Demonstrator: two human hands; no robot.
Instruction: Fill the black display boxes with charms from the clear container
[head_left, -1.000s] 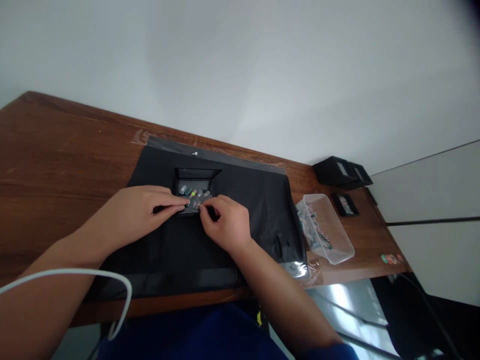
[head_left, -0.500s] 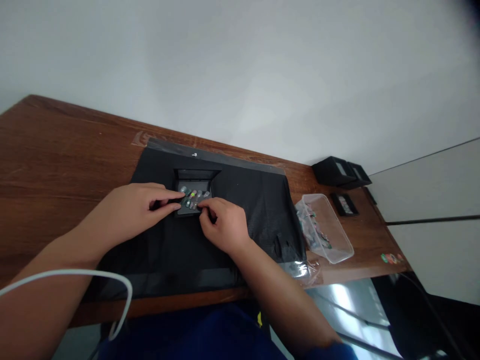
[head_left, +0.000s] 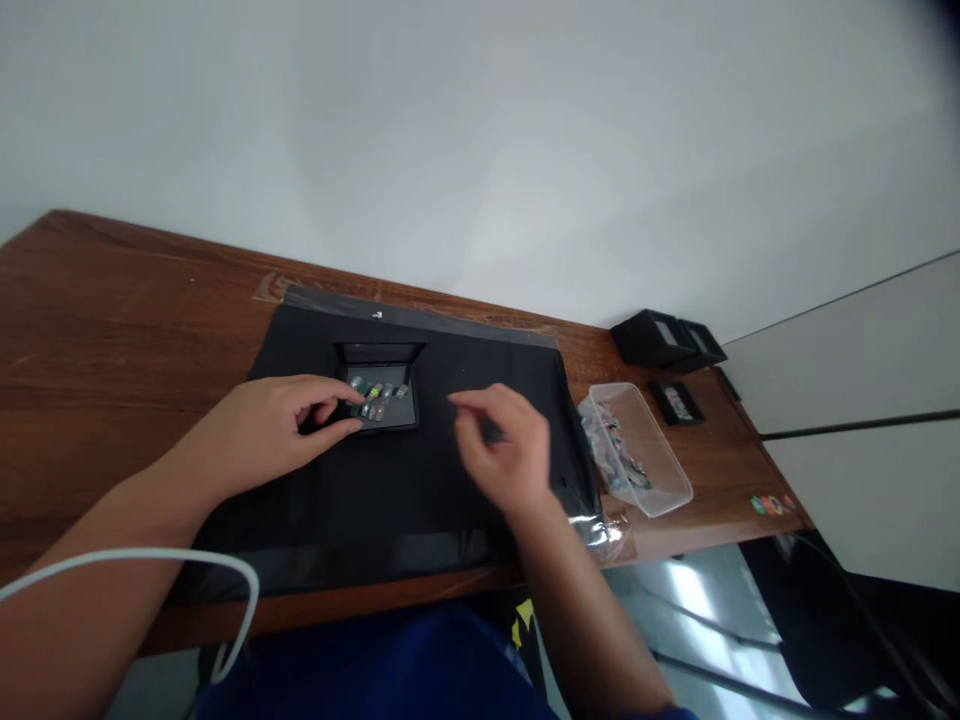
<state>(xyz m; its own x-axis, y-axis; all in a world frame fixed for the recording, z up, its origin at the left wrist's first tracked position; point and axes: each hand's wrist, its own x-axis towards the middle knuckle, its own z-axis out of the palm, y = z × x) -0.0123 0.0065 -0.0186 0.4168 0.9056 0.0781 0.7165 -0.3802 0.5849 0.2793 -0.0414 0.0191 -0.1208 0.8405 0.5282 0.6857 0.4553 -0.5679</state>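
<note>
A small open black box (head_left: 401,412) sits on a black mat (head_left: 420,470), with several small coloured pieces (head_left: 377,392) lined up inside it. My left hand (head_left: 274,432) rests at the box's left edge, thumb and forefinger pinched against its side. My right hand (head_left: 506,450) hovers over the mat to the right of the box, apart from it, fingers loosely curled with nothing visible in them.
The mat lies on a brown wooden table (head_left: 112,320). At the right stands a clear plastic tub (head_left: 660,480) with several small pieces, a crumpled clear bag (head_left: 604,530) beside it, and black boxes (head_left: 664,340) further back. A white cable (head_left: 150,560) crosses my left forearm.
My right hand has left the box and moved right over the mat. My left hand stays at the box's left edge. The view has tilted slightly.
</note>
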